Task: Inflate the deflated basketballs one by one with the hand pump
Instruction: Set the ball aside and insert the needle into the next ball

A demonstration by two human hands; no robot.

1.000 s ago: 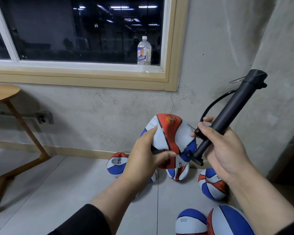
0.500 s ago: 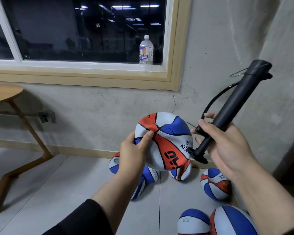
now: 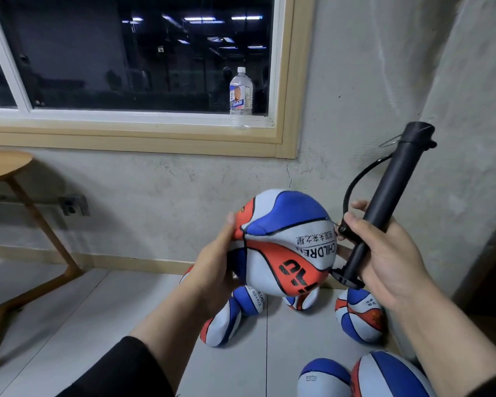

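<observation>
Left hand [image 3: 212,270] grips limp basketball [image 3: 284,242] just left of pump [image 3: 384,207], which right hand [image 3: 390,253] grips, long axis tilted up-right, hose end nearest ball.

1. Dim, even indoor light; the window [image 3: 143,53] well above the fingers [image 3: 352,224] is dark and mirrors ceiling lamps.
2. Soft shadows lie on the floor [image 3: 83,325] below.
3. Wide-angle bending curves the edges; focus is mostly sharp.
</observation>
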